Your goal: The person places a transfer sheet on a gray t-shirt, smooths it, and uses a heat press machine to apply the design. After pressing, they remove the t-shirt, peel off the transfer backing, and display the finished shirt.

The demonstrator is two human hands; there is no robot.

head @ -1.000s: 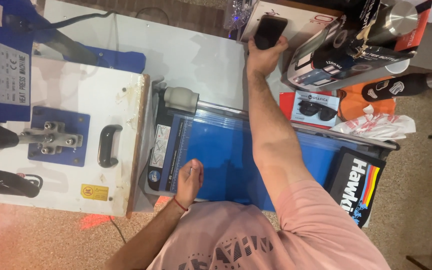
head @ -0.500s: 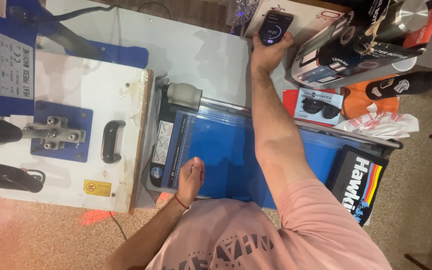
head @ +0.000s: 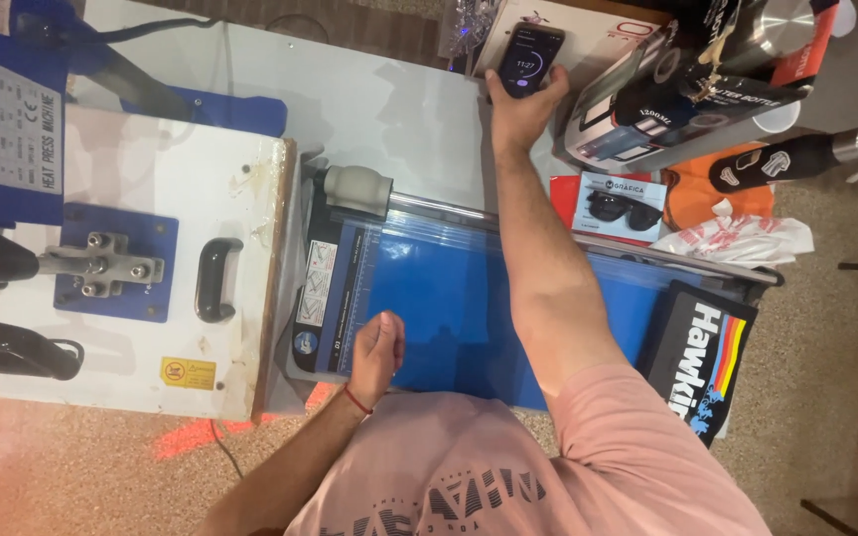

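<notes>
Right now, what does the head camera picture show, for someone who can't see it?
Seen from above, a person's right hand holds a lit phone far across the table, while the left hand rests on a blue paper trimmer beside a heat press.

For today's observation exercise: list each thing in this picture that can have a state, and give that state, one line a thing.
phone: screen lit, held in the right hand
left hand: loosely curled, resting on the blue paper trimmer
heat press: closed, handle untouched
sunglasses box: closed, lying flat
black bottle: capped, lying on its side
</notes>
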